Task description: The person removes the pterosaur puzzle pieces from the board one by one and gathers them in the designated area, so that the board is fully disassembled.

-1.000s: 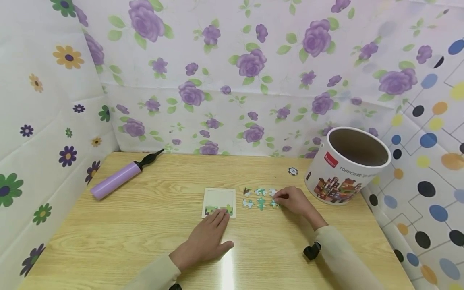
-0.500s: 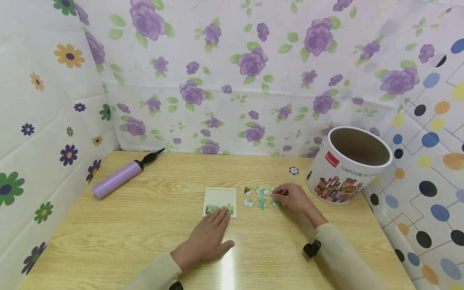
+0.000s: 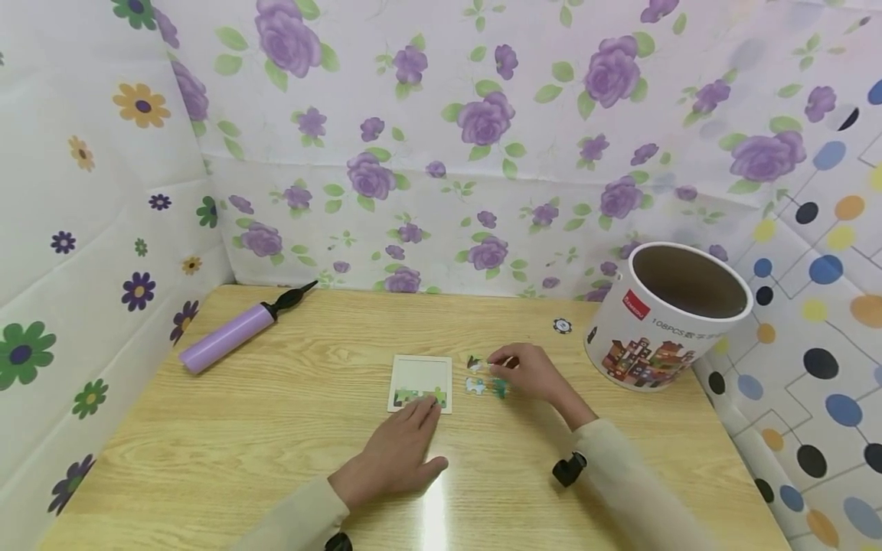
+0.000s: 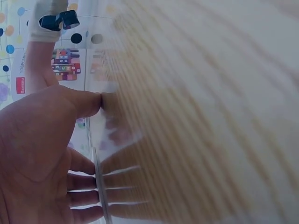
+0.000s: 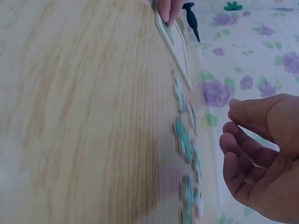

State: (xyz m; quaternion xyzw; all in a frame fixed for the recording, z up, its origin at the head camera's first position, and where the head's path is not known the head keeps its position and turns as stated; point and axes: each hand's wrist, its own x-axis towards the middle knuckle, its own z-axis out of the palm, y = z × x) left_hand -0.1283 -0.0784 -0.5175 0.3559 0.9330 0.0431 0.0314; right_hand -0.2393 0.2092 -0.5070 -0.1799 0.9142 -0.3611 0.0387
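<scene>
Far left: a purple pump [image 3: 230, 337] with a black nozzle lies slanted on the table [image 3: 276, 428], well apart from both hands; probably parked there to stay out of the way.

Middle: square tray [image 3: 422, 371] flat on the table, green pieces [image 3: 406, 396] along its near edge, bare beyond them. The left hand [image 3: 396, 455] lies over that near edge, fingers straight and nearly side by side, thumb spread, clamped on nothing. My read: light pressure to keep tray and pieces from shifting.

Just right of the tray: loose puzzle pieces [image 3: 475, 386] on the table in two rows, clearest in the right wrist view; in the head view some are hidden. Likely spaced that way so each can be picked singly.

The right hand [image 3: 534, 375] is over the right part of the rows, fingers bent, thumb tip close to the index tip. No piece shows between them, but the contact isn't clear, so can't tell if it's pinching one. Fingertip reach probably suits thin, flat parts.

Further right, behind that hand: small round chip [image 3: 562, 326], lying flat. Far right: white bucket [image 3: 651, 344] at the back, presumably set aside for elbow room.
</scene>
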